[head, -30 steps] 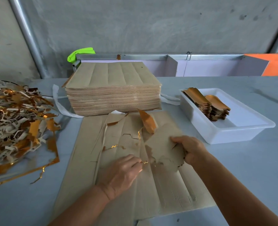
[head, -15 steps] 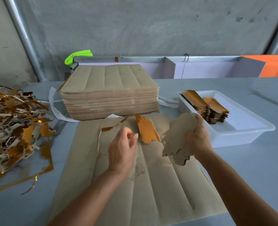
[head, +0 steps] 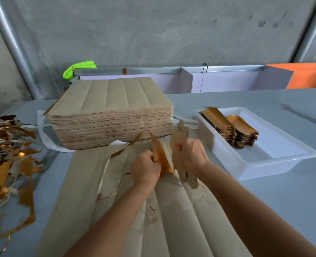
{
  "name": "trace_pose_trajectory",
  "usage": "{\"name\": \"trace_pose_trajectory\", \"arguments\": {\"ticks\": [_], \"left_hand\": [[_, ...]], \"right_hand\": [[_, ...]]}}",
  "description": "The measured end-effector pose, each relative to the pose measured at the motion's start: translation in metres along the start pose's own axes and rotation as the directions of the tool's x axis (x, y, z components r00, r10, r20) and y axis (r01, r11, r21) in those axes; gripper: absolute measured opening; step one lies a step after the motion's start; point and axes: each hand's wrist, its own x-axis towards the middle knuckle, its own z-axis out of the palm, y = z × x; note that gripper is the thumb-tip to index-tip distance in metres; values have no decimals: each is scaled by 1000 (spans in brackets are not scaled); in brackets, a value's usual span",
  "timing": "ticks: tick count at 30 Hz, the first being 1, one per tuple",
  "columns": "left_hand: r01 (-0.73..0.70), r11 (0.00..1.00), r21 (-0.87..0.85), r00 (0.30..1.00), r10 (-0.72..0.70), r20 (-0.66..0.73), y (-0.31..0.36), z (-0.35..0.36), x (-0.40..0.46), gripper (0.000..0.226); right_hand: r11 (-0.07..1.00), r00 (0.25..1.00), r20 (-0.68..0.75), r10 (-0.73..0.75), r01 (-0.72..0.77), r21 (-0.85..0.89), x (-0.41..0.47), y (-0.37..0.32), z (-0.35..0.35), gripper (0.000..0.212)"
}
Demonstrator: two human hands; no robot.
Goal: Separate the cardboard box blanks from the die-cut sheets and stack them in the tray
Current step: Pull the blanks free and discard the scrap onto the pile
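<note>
Left hand (head: 146, 167) curled round the lower part of a gold-faced blank (head: 160, 154), holding it upright on edge, gold side turned toward the right. Right hand (head: 192, 154) just beside it, grip clenched on a bundle of brown blanks (head: 180, 138), also held on edge, jagged tabs sticking out above and below the fist. Both hands raised a little above the torn sheet (head: 172, 219) lying flat on the grey worktop (head: 283, 201), near its far end. Sheet creased in long strips, with ragged holes and loose slivers, some gold-edged, toward its left half. Behind it, touching or nearly touching its far edge, a thick stack of uncut sheets (head: 110, 117), brown side up. To the right, a white tray (head: 264, 164) with two piles of finished blanks (head: 231, 130) side by side at its far left corner, gold faces up. At the left edge of the worktop, a tangled heap of scraps (head: 7, 149) in gold and pale strips. Beyond the stack, a bright green cloth (head: 79, 68) against a metal rail, and a grey concrete wall.
</note>
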Motion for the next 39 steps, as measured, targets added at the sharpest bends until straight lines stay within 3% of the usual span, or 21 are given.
{"name": "trace_pose_trajectory", "arguments": {"ticks": [4,9,13,15,18,20,22,24,27,30,32,34,36,39], "left_hand": [[-287,957,-40,949,278,-152,6,0,-27,5],[-433,890,-141,902,426,-76,6,-3,-40,14],[-545,838,37,795,530,-295,3,-17,-25,27],[-545,838,30,794,527,-305,8,-28,-11,50],[-555,829,66,816,558,-149,24,-40,12,82],[-577,809,111,808,585,-69,32,-45,28,90],[-578,813,74,815,579,12,35,-51,40,82],[-599,799,43,800,597,60,33,-55,48,57],[-697,717,15,716,696,41,30,-57,52,20],[-727,685,49,687,726,34,26,-56,54,20],[-665,739,105,736,673,-75,16,-57,59,22],[-547,820,165,789,572,-224,4,-65,65,22],[-448,866,224,817,498,-290,-9,-72,69,20],[-329,892,310,869,415,-271,-27,-77,71,16]], "right_hand": [[986,990,111,83,-97,134,8,-18,7,37],[961,969,166,185,-214,178,10,-17,2,21],[860,934,291,208,-316,400,8,-2,-7,20],[882,936,314,159,-277,380,6,-1,-10,23],[973,958,287,29,-92,212,4,-6,-12,25],[988,957,288,-37,-8,153,4,-10,-12,25],[990,954,287,-87,51,129,4,-12,-13,23],[989,954,276,-118,88,119,3,-12,-13,19],[988,955,261,-144,123,92,2,-11,-10,18],[986,958,253,-137,106,132,2,-8,-9,18],[971,968,243,-54,-5,238,2,0,-8,18],[874,967,229,114,-207,439,0,9,-8,13],[665,923,241,302,-384,640,-2,16,-10,9],[336,828,256,499,-457,823,-3,25,-16,11]]}}
